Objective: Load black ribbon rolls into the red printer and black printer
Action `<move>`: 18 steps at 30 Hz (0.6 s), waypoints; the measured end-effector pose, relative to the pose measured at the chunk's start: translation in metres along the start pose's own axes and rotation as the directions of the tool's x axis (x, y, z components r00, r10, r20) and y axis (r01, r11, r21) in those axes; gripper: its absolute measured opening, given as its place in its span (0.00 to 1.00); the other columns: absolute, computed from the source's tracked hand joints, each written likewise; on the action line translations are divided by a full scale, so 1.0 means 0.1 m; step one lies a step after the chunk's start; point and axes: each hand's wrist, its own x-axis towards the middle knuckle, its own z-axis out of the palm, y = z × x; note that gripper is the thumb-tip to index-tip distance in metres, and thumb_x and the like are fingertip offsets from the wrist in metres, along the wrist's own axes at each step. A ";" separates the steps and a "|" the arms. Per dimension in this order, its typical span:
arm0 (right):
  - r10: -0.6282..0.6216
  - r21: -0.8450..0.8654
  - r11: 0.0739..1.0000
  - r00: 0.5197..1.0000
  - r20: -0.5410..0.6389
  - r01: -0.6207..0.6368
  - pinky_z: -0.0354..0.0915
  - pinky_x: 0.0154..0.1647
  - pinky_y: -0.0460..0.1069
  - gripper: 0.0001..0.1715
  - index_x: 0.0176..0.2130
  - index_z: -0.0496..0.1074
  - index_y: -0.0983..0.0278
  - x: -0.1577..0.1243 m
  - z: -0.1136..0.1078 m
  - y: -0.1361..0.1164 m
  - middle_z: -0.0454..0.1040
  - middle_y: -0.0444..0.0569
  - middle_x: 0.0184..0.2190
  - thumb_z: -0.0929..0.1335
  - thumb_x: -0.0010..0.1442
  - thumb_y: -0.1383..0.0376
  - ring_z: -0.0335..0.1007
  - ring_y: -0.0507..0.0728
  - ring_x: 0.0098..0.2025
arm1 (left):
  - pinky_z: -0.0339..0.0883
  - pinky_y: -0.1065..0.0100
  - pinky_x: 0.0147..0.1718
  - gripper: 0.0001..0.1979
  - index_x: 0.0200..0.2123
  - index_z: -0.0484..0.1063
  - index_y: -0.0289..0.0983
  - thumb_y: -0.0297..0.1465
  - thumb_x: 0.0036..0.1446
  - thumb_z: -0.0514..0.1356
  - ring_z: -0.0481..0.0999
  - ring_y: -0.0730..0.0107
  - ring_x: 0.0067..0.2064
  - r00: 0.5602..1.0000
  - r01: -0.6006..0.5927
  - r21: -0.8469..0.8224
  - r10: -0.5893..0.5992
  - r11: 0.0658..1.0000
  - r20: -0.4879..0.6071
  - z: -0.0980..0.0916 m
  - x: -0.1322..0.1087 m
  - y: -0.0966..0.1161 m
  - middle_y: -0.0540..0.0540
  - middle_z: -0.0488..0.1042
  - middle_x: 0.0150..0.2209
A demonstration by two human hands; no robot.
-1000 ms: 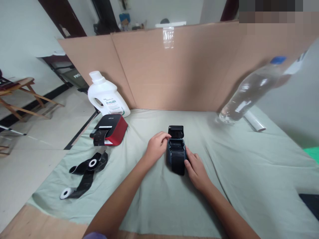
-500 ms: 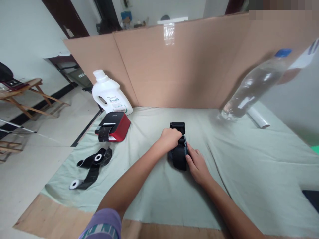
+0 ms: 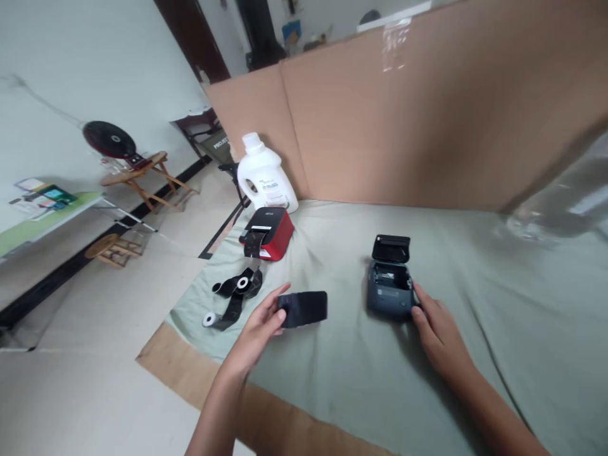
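Note:
My left hand point(image 3: 259, 330) is closed on one end of a black label roll point(image 3: 304, 308), whose dark strip stretches to the right above the cloth. The small dark label printer point(image 3: 389, 301) sits on the cloth with its lid point(image 3: 391, 248) tipped up and its paper bay exposed. My right hand point(image 3: 439, 326) grips the printer's right side, thumb near the front corner. Left of my left hand lie loose black label strips point(image 3: 232, 310) with white-cored rolls point(image 3: 243, 283). Behind them stands a red and black printer point(image 3: 270, 233) with a black strip hanging from its front.
A white jug point(image 3: 268, 177) stands at the back left against a cardboard wall point(image 3: 380, 139). A clear bottle point(image 3: 560, 196), blurred, leans at the right. The pale green cloth point(image 3: 332, 367) covers the wooden tabletop point(image 3: 180, 367). A fan point(image 3: 110, 140) stands on a stool at left.
My left hand has lifted the black label roll out of the printer and carried it left. The right hand stays at the printer. My view has turned left.

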 end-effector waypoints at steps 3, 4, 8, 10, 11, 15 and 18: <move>0.013 -0.019 1.000 1.000 0.014 -0.013 0.69 0.54 0.63 0.36 0.71 0.60 0.63 0.01 -0.01 0.01 0.73 0.59 0.61 0.56 0.73 0.49 0.72 0.67 0.53 | 0.71 0.67 0.40 0.30 0.56 0.76 0.40 0.44 0.52 0.71 0.77 0.58 0.47 0.966 -0.118 0.044 0.125 0.992 -0.226 -0.16 -0.15 -0.24 0.40 0.77 0.49; 0.017 -0.024 1.000 1.000 0.018 -0.017 0.69 0.55 0.64 0.36 0.71 0.60 0.64 0.01 -0.02 0.01 0.73 0.59 0.61 0.56 0.73 0.49 0.72 0.67 0.53 | 0.72 0.66 0.40 0.26 0.52 0.77 0.39 0.43 0.52 0.72 0.77 0.59 0.45 0.939 -0.156 0.089 0.175 0.984 -0.296 -0.20 -0.16 -0.30 0.41 0.78 0.47; 0.038 -0.052 0.998 0.998 0.041 -0.036 0.67 0.57 0.65 0.38 0.71 0.60 0.66 0.03 -0.03 0.04 0.74 0.61 0.60 0.56 0.72 0.49 0.71 0.69 0.54 | 0.69 0.67 0.35 0.17 0.45 0.79 0.37 0.37 0.53 0.69 0.74 0.67 0.35 0.851 -0.177 0.361 0.327 0.915 -0.412 -0.33 -0.13 -0.44 0.45 0.77 0.40; 0.067 -0.078 0.995 0.996 0.054 -0.063 0.68 0.56 0.65 0.40 0.71 0.60 0.68 0.05 -0.03 0.04 0.75 0.63 0.58 0.56 0.72 0.48 0.71 0.69 0.54 | 0.68 0.68 0.33 0.13 0.43 0.79 0.37 0.35 0.54 0.67 0.74 0.67 0.35 0.840 -0.192 0.450 0.383 0.872 -0.385 -0.36 -0.11 -0.48 0.44 0.77 0.41; 0.086 -0.090 0.993 0.995 0.056 -0.081 0.68 0.56 0.65 0.41 0.71 0.60 0.69 0.05 -0.04 0.03 0.76 0.64 0.56 0.56 0.71 0.47 0.71 0.70 0.54 | 0.68 0.69 0.34 0.13 0.43 0.79 0.38 0.34 0.55 0.66 0.74 0.67 0.36 0.835 -0.207 0.468 0.405 0.859 -0.373 -0.36 -0.10 -0.50 0.43 0.77 0.43; 0.126 -0.117 0.986 0.991 0.055 -0.119 0.68 0.55 0.64 0.47 0.70 0.62 0.74 0.08 -0.07 -0.03 0.76 0.66 0.53 0.55 0.68 0.44 0.71 0.71 0.53 | 0.68 0.68 0.35 0.22 0.55 0.76 0.38 0.34 0.57 0.63 0.75 0.68 0.35 0.844 -0.193 0.466 0.388 0.863 -0.370 -0.35 -0.03 -0.61 0.44 0.78 0.43; 0.138 -0.130 0.983 0.988 0.067 -0.128 0.69 0.54 0.64 0.49 0.69 0.63 0.77 0.11 -0.09 -0.08 0.77 0.66 0.49 0.55 0.67 0.44 0.72 0.71 0.50 | 0.68 0.66 0.35 0.23 0.56 0.76 0.36 0.34 0.57 0.63 0.73 0.67 0.31 0.873 -0.083 0.535 0.321 0.841 -0.368 -0.35 0.01 -0.65 0.47 0.77 0.33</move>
